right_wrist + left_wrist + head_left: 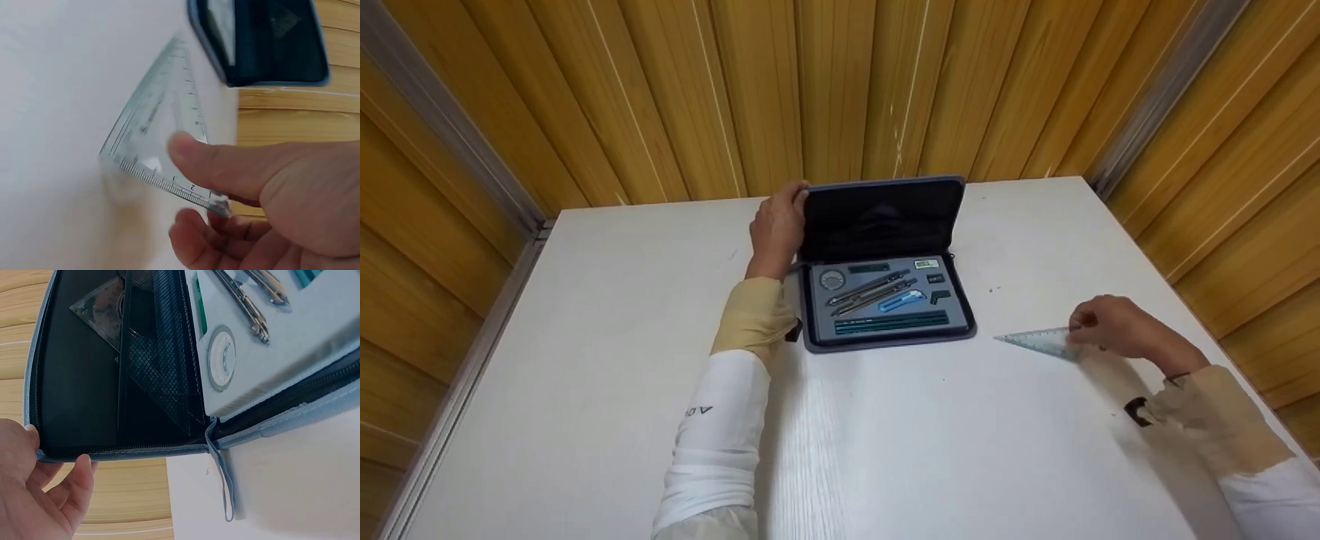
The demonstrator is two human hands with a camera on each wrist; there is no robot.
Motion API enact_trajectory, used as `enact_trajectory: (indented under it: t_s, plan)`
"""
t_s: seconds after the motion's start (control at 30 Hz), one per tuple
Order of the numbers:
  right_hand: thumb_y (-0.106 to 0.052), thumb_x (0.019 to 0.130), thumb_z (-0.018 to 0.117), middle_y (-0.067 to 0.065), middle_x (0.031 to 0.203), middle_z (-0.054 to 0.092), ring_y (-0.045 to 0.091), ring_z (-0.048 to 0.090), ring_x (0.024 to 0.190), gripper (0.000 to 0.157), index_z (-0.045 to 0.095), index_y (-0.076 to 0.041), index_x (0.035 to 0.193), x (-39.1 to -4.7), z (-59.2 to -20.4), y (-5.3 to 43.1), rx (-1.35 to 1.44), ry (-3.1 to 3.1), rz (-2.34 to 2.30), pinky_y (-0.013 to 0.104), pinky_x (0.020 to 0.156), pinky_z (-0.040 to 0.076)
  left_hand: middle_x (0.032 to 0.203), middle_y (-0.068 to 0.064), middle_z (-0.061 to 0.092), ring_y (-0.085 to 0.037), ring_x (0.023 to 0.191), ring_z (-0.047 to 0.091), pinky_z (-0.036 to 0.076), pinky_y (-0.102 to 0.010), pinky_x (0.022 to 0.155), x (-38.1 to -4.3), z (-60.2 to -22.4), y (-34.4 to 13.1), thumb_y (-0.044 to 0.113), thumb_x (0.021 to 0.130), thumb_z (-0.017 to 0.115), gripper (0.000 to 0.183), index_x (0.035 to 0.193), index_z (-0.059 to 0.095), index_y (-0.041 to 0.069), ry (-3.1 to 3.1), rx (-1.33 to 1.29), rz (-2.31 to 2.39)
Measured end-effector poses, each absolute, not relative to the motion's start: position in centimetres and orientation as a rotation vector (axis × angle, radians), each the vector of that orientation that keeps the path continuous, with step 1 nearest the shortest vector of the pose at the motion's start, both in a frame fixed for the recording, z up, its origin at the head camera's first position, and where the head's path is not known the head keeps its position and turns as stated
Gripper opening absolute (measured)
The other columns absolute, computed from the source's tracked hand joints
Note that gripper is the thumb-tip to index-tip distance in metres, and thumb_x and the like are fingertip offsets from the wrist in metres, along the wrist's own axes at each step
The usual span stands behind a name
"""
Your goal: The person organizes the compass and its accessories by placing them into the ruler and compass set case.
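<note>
A blue zip case [889, 345] lies unfolded on the white table, its dark lid [877, 221] raised at the back. My left hand [776, 229] grips the lid's upper left corner. The lid's mesh pocket [160, 354] shows from the left wrist, with clear drafting pieces behind the netting. Off to the right of the case, my right hand [1125, 326] pinches a clear set square [160, 175] near one end, thumb on its face. The set square's narrow tip points left toward the case, close over the table.
In the case's grey insert sit two compasses [877, 296], a blue cutter [901, 301], dark green pencils [891, 323] and a round white piece [832, 280]. A strap loop [226, 484] hangs at the hinge. Wood-patterned walls [832, 90] stand behind and beside the table.
</note>
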State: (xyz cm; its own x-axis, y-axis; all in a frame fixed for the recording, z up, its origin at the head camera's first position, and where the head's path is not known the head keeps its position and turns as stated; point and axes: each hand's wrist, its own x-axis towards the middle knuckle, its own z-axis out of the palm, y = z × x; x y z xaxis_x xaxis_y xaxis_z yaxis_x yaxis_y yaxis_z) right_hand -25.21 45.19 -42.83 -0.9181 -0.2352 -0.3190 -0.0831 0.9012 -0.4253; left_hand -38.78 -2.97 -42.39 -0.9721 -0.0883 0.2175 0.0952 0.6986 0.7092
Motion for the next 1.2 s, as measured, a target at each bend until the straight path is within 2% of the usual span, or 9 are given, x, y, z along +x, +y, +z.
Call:
enact_trajectory:
  t_s: [0.13,0.27,0.43,0.53,0.63,0.73,0.97,1.2]
  plan:
    - [-0.002,0.096,0.07,0.014,0.086,0.068,0.022,0.06,0.071,0.007,0.069,0.004,0.099,-26.3,-40.4,44.6,-0.324,2.813,-0.693,0.027,0.06,0.053,0.132,-0.002,0.069,-0.024,0.118,0.065,0.051,-0.047,0.094,-38.7,-42.3,-3.2,0.031,0.111,0.048,0.032,0.135,0.067,0.021,-2.677,0.015,-1.14]
    - [0.007,0.096,0.067,0.019,0.093,0.07,0.023,0.062,0.072,0.015,0.072,0.009,0.11,-28.4,-38.7,42.4,-0.52,2.997,-0.764,0.018,0.061,0.05,0.133,-0.002,0.069,-0.025,0.119,0.065,0.051,-0.047,0.094,-38.7,-42.2,-3.5,0.031,0.111,0.048,0.032,0.136,0.068,0.022,-2.673,0.019,-1.153]
    - [0.012,0.095,0.065,0.014,0.094,0.069,0.02,0.062,0.074,0.021,0.075,0.004,0.112,-32.0,-38.1,37.5,-0.857,3.225,-0.783,0.01,0.067,0.044,0.132,-0.001,0.069,-0.024,0.117,0.066,0.052,-0.047,0.093,-38.6,-42.2,-3.5,0.03,0.111,0.049,0.031,0.135,0.068,0.023,-2.672,0.028,-1.148]
    - [0.01,0.096,0.065,0.012,0.096,0.069,0.02,0.062,0.079,0.022,0.076,0.0,0.112,-33.9,-38.2,34.5,-0.932,3.284,-0.795,0.017,0.074,0.049,0.132,-0.001,0.069,-0.024,0.117,0.066,0.052,-0.047,0.092,-38.5,-42.2,-3.3,0.03,0.111,0.049,0.031,0.135,0.068,0.023,-2.679,0.015,-1.153]
    - [0.01,0.097,0.064,0.013,0.1,0.07,0.024,0.065,0.086,0.021,0.076,0.0,0.112,-35.3,-38.5,32.2,-0.993,3.298,-0.828,0.034,0.08,0.057,0.131,-0.001,0.07,-0.024,0.116,0.066,0.053,-0.048,0.092,-38.5,-42.2,-3.1,0.031,0.111,0.049,0.032,0.135,0.068,0.022,-2.675,-0.003,-1.154]
    - [0.011,0.097,0.063,0.017,0.102,0.069,0.029,0.067,0.091,0.021,0.076,0.001,0.111,-36.5,-39.1,30.6,-1.071,3.289,-0.873,0.047,0.081,0.058,0.129,-0.002,0.071,-0.026,0.114,0.067,0.053,-0.048,0.091,-38.5,-42.2,-3.0,0.031,0.111,0.049,0.031,0.133,0.069,0.022,-2.669,-0.008,-1.146]
    - [0.015,0.095,0.063,0.019,0.106,0.069,0.031,0.067,0.097,0.022,0.075,0.002,0.107,-38.4,-41.2,29.0,-1.107,3.264,-0.858,0.047,0.084,0.057,0.129,-0.002,0.07,-0.025,0.114,0.067,0.053,-0.047,0.091,-38.6,-42.2,-2.9,0.031,0.111,0.049,0.031,0.133,0.069,0.023,-2.681,0.002,-1.15]
    - [0.009,0.096,0.064,0.018,0.102,0.068,0.031,0.066,0.095,0.017,0.075,0.002,0.107,-39.4,-43.1,28.5,-1.003,3.299,-0.825,0.048,0.085,0.056,0.129,-0.002,0.07,-0.025,0.114,0.067,0.052,-0.047,0.091,-38.5,-42.1,-2.7,0.03,0.111,0.048,0.031,0.134,0.068,0.023,-2.695,-0.009,-1.146]
